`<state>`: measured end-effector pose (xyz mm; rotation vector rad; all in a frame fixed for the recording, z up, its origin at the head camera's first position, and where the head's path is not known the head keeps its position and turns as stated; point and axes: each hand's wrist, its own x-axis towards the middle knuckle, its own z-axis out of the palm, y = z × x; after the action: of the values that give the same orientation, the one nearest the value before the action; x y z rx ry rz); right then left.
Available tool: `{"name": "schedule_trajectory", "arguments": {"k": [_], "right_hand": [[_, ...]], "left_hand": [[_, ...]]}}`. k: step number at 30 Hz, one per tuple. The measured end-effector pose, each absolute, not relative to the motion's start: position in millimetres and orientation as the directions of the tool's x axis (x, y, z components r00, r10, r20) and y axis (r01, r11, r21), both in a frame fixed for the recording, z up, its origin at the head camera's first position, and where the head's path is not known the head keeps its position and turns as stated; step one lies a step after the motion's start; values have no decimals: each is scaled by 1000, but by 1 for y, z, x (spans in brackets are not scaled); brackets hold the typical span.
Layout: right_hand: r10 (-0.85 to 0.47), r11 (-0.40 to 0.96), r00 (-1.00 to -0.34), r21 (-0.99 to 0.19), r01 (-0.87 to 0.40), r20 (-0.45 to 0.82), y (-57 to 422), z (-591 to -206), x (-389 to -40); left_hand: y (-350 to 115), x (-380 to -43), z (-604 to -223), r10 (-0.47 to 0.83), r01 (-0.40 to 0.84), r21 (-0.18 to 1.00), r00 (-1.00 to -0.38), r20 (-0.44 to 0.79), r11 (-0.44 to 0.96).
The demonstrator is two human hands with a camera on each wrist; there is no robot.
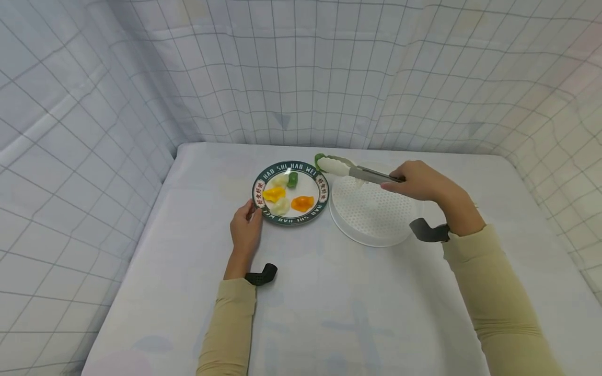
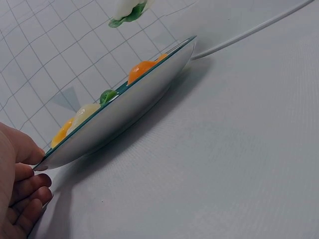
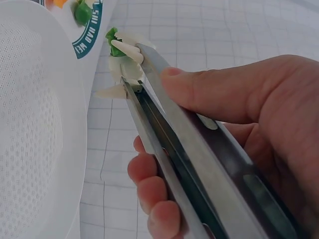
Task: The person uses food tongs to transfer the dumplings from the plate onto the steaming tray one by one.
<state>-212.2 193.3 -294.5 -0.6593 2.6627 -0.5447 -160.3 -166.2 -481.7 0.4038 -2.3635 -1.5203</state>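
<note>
At its left edge, my left hand (image 1: pixel 246 228) pinches the green-rimmed plate (image 1: pixel 290 221) between thumb and fingers. Yellow (image 1: pixel 274 195), orange (image 1: pixel 302 203) and pale (image 1: pixel 280 207) dumpling-shaped pieces lie on it, with a pale piece with a green end (image 1: pixel 292 180) at the back. My right hand (image 1: pixel 420 180) grips metal tongs (image 1: pixel 369 174) with whitish tips, thumb on one arm and fingers round the other. Between the tips is a white-and-green dumpling-like piece (image 3: pixel 113 42), partly hidden by them. It hangs above the plate's right back rim.
A round white perforated tray (image 1: pixel 376 211) stands right of the plate, under the tongs, its rim close to the plate. White cloth covers the table (image 1: pixel 320 292). Checked curtains (image 1: pixel 291 78) rise behind and at both sides.
</note>
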Motion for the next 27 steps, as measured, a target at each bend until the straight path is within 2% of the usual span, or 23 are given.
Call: {"name": "schedule_trajectory", "arguments": {"k": [8,18,27], "right_hand": [[-439,834,-873,-458,-307,-213,235,-303,-192],[-327,880,-898,-442,-176,-293,278,-317,-170],[-267,901,-901,-419,-108,-341,299,-326,-168]], "left_hand": [[-168,-160,-482,-394,-85,910,-915,90,405],[-167,-161,-482,-391,-75,910,-915,99,407],[-166,-162,-484,-390,-69,911,-915,105,407]]}}
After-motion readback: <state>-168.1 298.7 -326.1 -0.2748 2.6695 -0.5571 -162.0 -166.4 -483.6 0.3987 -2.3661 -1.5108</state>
